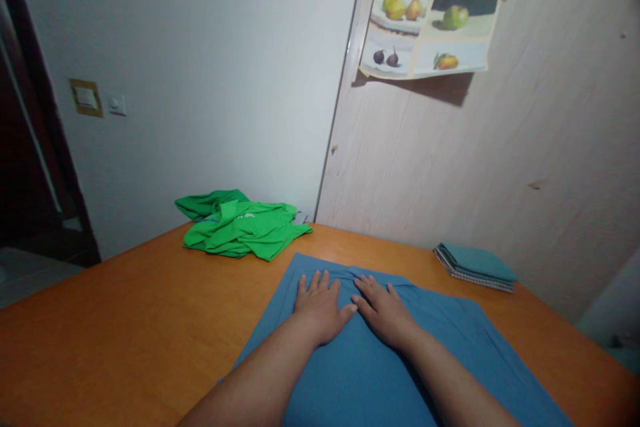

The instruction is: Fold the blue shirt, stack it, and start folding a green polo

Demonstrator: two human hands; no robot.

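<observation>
The left hand (320, 310) and right hand (383, 310) lie flat, side by side, on the spread cloth (360, 373) covering the counter (125, 320). Beyond the fingers (314, 282), to their left, sits a crumpled garment (240, 227). Well to their right lies a folded stack (475, 267). A poster (430, 30) hangs behind, above.

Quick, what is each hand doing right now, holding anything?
Left hand: open, palm flat on the blue cloth, holding nothing.
Right hand: open, flat on the same cloth, holding nothing.
</observation>
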